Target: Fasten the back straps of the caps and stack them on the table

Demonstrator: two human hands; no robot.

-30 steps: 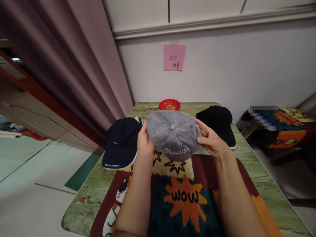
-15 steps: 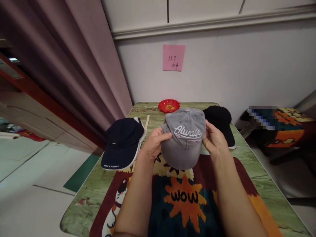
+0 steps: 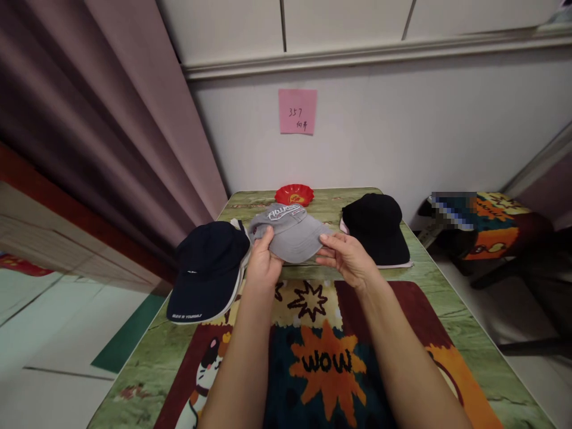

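A grey cap [image 3: 297,235] with white raised lettering is held above the table between both hands, its brim toward me and to the right. My left hand [image 3: 264,256] grips the cap's left edge, thumb on top. My right hand [image 3: 346,253] pinches the right end of the brim, with its other fingers beneath. To the left lies a navy cap [image 3: 210,262] with a white-edged brim. A black cap [image 3: 378,229] with a pale edge rests on the right.
A red scalloped dish [image 3: 294,195] sits at the back of the green marbled table [image 3: 451,298]. A colourful mat [image 3: 328,363] covers the near middle. Behind, a pink note [image 3: 297,112] is on the wall; a purple curtain [image 3: 147,107] hangs at the left.
The grey cap has tilted back and moved left and slightly down, its brim turning toward the right. My right hand has shifted from the cap's side to its brim. The view has shifted right.
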